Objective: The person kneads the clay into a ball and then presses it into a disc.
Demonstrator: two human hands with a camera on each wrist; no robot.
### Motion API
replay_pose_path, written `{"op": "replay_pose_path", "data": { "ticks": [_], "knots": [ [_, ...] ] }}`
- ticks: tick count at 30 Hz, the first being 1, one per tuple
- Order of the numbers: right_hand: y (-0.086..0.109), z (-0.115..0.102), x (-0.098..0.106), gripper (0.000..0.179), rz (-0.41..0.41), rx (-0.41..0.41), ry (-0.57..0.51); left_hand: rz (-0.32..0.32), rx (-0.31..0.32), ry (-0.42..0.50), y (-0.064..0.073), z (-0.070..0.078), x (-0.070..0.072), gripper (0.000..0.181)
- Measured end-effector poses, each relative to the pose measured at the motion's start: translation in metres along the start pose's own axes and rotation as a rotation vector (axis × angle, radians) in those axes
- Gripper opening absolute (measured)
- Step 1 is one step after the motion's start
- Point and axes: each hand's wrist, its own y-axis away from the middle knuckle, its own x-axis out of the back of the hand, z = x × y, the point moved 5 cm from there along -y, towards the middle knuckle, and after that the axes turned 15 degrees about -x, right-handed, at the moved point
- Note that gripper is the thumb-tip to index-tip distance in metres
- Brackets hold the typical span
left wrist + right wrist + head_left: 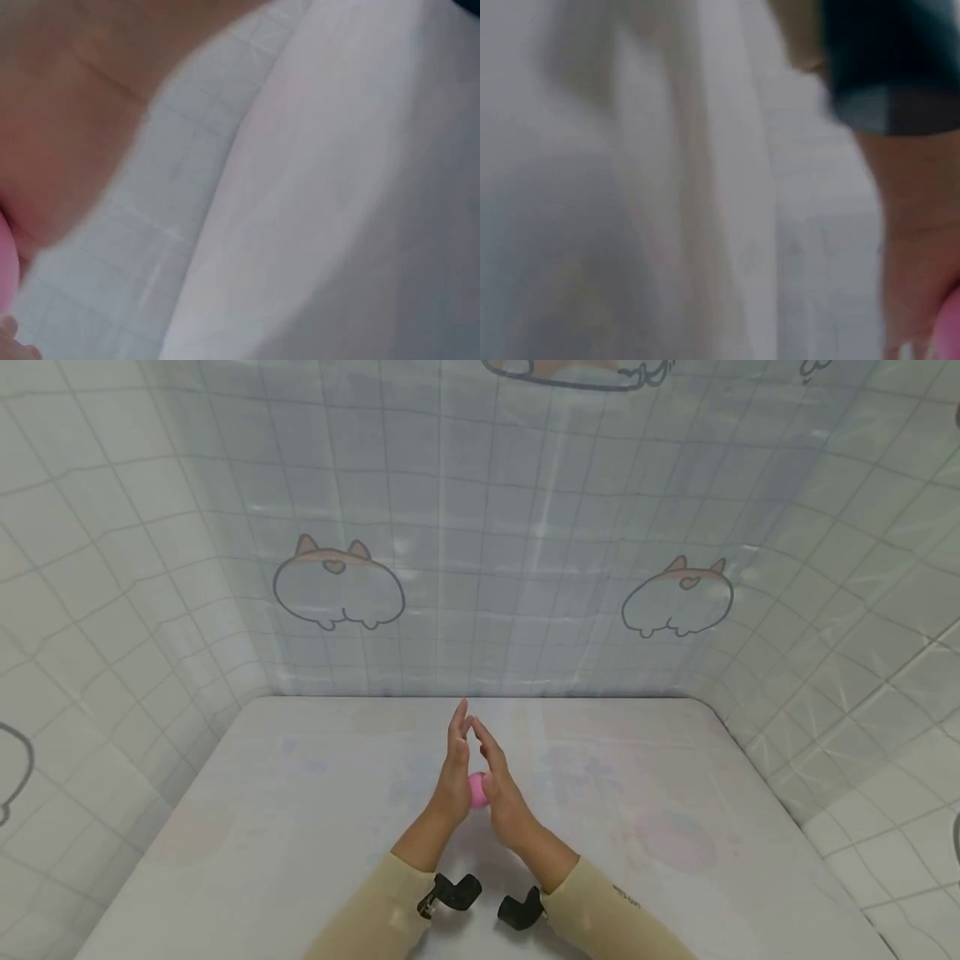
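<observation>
A small pink ball (477, 791) sits between the two palms above the white table (300, 827). My left hand (453, 777) presses it from the left with straight fingers pointing away. From the other side my right hand (504, 793) presses against the ball, its fingers also stretched out. The fingertips of both hands lean together at the top. Only a slice of the pink ball (7, 266) shows at the left edge of the left wrist view. In the right wrist view, part of the pink ball (949, 330) appears at the lower right corner.
A black wrist camera (457, 892) is strapped at the left cuff, and another black camera (520, 910) at the right cuff. Behind the table hangs a tile-patterned curtain (510, 568) with cartoon prints; similar sheets line both sides.
</observation>
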Motion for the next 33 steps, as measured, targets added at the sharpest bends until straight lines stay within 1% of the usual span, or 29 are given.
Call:
{"op": "replay_pose_path", "data": {
  "ticks": [3,7,10,14,19,22,25,29,33],
  "knots": [
    [0.0,-0.009,0.005,0.08,0.049,0.045,0.001,-0.049,0.03,-0.015,0.006,-0.007,-0.004,0.076],
    [-0.002,-0.016,0.017,0.083,0.124,0.05,0.005,-0.128,0.043,-0.054,0.011,-0.007,-0.013,0.074],
    [-0.005,-0.018,0.027,0.085,0.169,0.045,-0.002,-0.167,0.054,-0.059,0.014,-0.007,-0.019,0.076],
    [-0.011,-0.013,0.037,0.087,0.207,0.031,-0.028,-0.201,0.067,-0.022,0.018,-0.008,-0.025,0.078],
    [-0.015,0.0,0.042,0.087,0.218,-0.041,-0.051,-0.239,0.079,0.063,0.022,-0.005,-0.03,0.079],
    [-0.016,0.008,0.042,0.088,0.206,-0.083,-0.04,-0.234,0.044,0.106,0.021,0.0,-0.031,0.076],
    [-0.016,0.016,0.04,0.087,0.181,-0.126,-0.032,-0.205,-0.019,0.121,0.019,0.006,-0.029,0.076],
    [-0.015,0.024,0.034,0.083,0.124,-0.183,-0.046,-0.15,-0.088,0.11,0.012,0.014,-0.024,0.076],
    [-0.01,0.029,0.024,0.08,0.054,-0.211,-0.057,-0.096,-0.124,0.086,0.006,0.018,-0.02,0.076]
  ]
}}
